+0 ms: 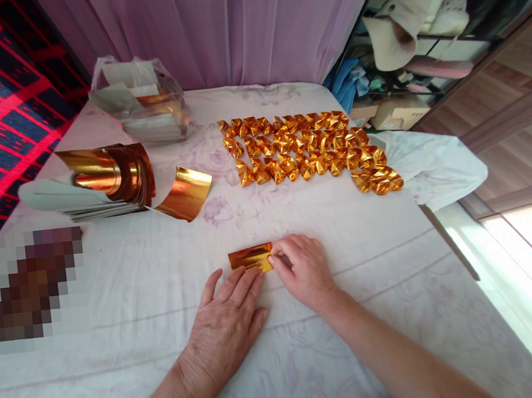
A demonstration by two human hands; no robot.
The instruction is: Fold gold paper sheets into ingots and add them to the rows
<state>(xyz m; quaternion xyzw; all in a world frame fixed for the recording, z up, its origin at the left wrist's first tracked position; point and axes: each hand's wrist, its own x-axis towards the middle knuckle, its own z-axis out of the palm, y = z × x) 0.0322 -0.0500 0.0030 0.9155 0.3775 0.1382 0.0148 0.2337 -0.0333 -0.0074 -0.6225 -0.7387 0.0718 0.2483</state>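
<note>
Hands (pixel 227 326) (pixel 304 271) pressing one gold foil strip (pixel 251 258).

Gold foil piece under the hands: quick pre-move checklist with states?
1. Gold foil piece flat on the white cloth: ok.
2. Left hand fingertips at the piece's near edge: ok.
3. Right hand pinching the piece's right end: ok.
4. Folds lined up under the fingers: cannot tell.
5. Rows of folded gold pieces apart from the hands: ok.
6. Loose gold sheet by the sheet stack clear of the piece: ok.
</note>
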